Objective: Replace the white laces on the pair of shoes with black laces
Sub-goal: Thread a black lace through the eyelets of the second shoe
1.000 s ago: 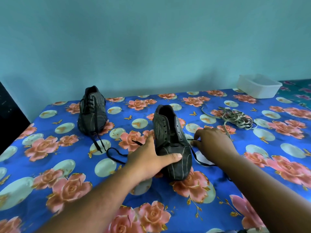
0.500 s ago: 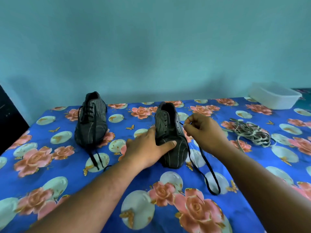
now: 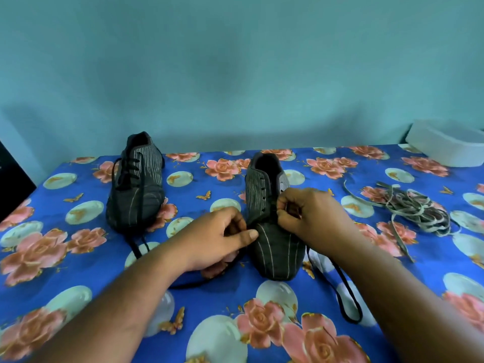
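Threading black lace (image 3: 337,289) into lower eyelets of centre-frame shoe (image 3: 275,231); right hand (image 3: 311,213) pinching its end, left hand (image 3: 220,237) pinching the other end. Needing aligned pull-through next.

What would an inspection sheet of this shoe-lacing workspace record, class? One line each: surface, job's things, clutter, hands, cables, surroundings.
Surface: blue floral tablecloth.
Job's things: left shoe laced in black, its ends trailing toward the person; right shoe with empty upper eyelets; black lace looping beside it; pile of white laces lying apart at right.
Clutter: white plastic container at far right.
Hands: left hand at the right shoe's side; right hand pinching at the eyelets.
Cables: nothing seen.
Surroundings: teal wall.
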A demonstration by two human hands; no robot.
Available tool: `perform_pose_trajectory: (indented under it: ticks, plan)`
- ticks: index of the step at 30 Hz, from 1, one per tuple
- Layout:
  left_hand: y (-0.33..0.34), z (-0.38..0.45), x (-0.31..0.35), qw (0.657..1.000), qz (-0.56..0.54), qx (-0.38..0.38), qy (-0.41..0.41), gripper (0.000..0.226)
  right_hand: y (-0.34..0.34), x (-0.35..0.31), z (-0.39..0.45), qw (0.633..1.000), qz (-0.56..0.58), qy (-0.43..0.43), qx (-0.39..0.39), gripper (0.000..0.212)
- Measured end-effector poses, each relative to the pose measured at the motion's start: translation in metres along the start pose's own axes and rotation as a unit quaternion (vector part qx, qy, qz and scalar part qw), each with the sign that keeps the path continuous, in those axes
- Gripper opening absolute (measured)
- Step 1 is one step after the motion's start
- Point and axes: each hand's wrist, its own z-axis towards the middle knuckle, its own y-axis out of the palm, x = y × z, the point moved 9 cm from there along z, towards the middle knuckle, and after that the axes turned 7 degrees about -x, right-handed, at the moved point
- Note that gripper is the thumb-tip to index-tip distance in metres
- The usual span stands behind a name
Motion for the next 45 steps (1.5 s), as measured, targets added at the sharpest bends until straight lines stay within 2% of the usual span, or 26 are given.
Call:
perform_pose_trajectory:
  ticks: [2,4,6,8,11,13,15,18,22,25,29,33,39,43,45]
  plan:
    - [0.002,-0.002,-0.001,0.997,0.049,-0.063,-0.006,0.029,0.006,0.002,0.001,1.000,0.025,-0.003,-0.002,0.012]
    - [-0.002,-0.005,-0.004,0.987,0.136,-0.085,-0.015,0.023,0.010,0.005,0.001,0.998,0.059,-0.006,0.001,0.012]
    - [-0.008,-0.007,-0.010,0.980,0.174,-0.091,-0.036,0.016,0.009,0.008,-0.001,0.997,0.071,-0.012,0.011,0.011]
    - [-0.019,-0.006,-0.015,0.975,0.199,-0.076,-0.059,0.012,0.006,0.007,-0.002,0.997,0.072,-0.030,0.023,0.011]
    - [-0.039,-0.010,-0.017,0.963,0.258,-0.012,-0.081,0.013,0.006,0.004,-0.002,0.995,0.077,-0.049,0.036,0.003]
    - [-0.041,-0.010,-0.016,0.984,0.165,0.024,-0.059,0.022,0.009,0.005,-0.002,0.995,0.082,-0.048,0.040,0.004]
    - [-0.041,-0.008,-0.006,0.992,0.091,0.084,0.011,0.027,0.010,0.005,-0.002,0.994,0.086,-0.047,0.045,0.002]
    - [-0.033,0.001,0.010,0.968,0.136,0.178,0.112,0.028,0.011,0.005,-0.002,0.993,0.103,-0.040,0.050,0.005]
    - [-0.023,0.008,0.021,0.942,0.180,0.234,0.158,0.034,0.011,0.005,-0.002,0.990,0.121,-0.042,0.058,0.002]
    - [-0.026,0.004,0.030,0.924,0.204,0.267,0.182,0.028,0.013,0.004,-0.001,0.991,0.122,-0.035,0.045,0.018]
    - [-0.025,0.002,0.034,0.919,0.200,0.274,0.200,0.024,0.015,0.004,0.000,0.990,0.128,-0.027,0.042,0.027]
    - [-0.026,0.002,0.035,0.924,0.179,0.272,0.202,0.026,0.015,0.001,0.002,0.989,0.126,-0.036,0.064,0.013]
    - [-0.027,-0.004,0.040,0.923,0.141,0.289,0.210,0.009,0.013,0.002,0.003,0.988,0.133,-0.043,0.066,0.008]
    - [-0.027,-0.004,0.034,0.933,0.107,0.294,0.179,0.007,-0.001,0.013,0.000,0.994,0.085,-0.031,0.067,0.030]
    - [-0.031,0.000,0.024,0.945,0.019,0.287,0.153,0.009,-0.005,0.023,-0.002,0.996,0.047,-0.018,0.071,0.035]
